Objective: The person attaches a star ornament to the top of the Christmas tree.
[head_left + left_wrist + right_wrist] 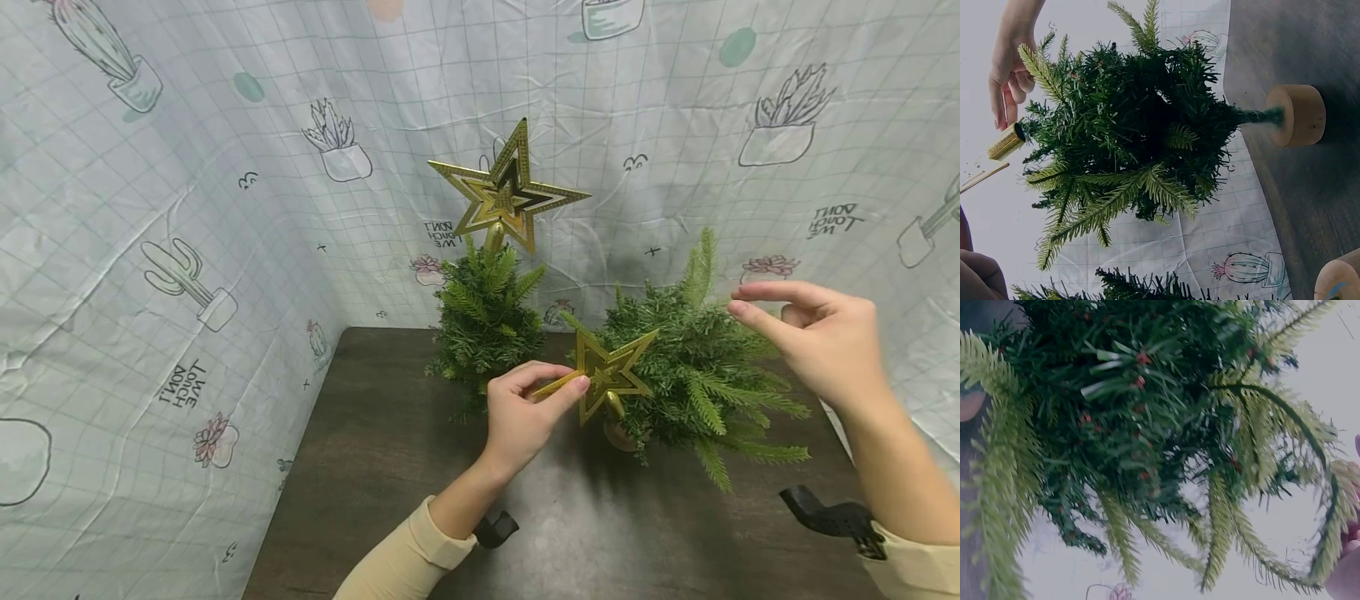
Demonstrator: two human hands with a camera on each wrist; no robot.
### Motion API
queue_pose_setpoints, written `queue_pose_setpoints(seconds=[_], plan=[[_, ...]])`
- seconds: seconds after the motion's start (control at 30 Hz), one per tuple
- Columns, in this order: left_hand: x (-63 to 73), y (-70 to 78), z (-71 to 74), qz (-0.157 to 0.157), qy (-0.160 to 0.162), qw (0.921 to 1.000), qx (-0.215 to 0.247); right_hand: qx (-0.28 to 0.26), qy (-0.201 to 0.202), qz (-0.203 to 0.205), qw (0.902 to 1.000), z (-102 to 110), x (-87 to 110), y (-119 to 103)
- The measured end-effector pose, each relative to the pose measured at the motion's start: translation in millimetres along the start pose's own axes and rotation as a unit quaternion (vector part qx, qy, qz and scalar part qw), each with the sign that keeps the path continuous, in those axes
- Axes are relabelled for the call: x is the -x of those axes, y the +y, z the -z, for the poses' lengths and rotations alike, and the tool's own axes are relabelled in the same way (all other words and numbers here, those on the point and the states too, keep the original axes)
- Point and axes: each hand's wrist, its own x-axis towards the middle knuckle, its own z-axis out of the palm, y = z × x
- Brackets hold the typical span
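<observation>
My left hand point(528, 408) pinches one point of a gold star tree topper point(611, 375) between thumb and fingers. The star's gold socket point(1007, 144) sits at the top of a small artificial Christmas tree point(675, 367), which has a round wooden base point(1297, 115). To the right, my right hand point(821, 333) is raised beside this tree's branches. Its thumb and index fingertip are close together, with nothing visible between them. Tree branches point(1141, 425) fill most of the right wrist view, and that hand shows only at the edge.
Behind and to the left stands a second small tree point(487, 325), topped by a larger gold star point(510, 196). Both trees are on a dark wooden table point(360, 467). A white curtain point(247, 317) printed with potted cacti hangs close around the table.
</observation>
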Motion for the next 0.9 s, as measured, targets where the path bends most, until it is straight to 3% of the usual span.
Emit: queue_pose_setpoints(seconds=[0.27, 0.5, 0.9], plan=[[-4.4, 2.7, -2.3, -0.004, 0.004, 0.9999, 0.011, 0.011, 0.035, -0.006, 0.9993, 15.4, 4.9, -4.8], [-5.8, 5.0, -4.2, 0.004, 0.006, 0.9999, 0.013, 0.011, 0.078, 0.008, 0.9969, 24.8, 7.2, 4.5], [-7.9, 8.1, -7.6, 0.002, 0.005, 0.9999, 0.012, 0.002, 0.069, -0.03, 0.9972, 40.1, 18.0, 33.2]])
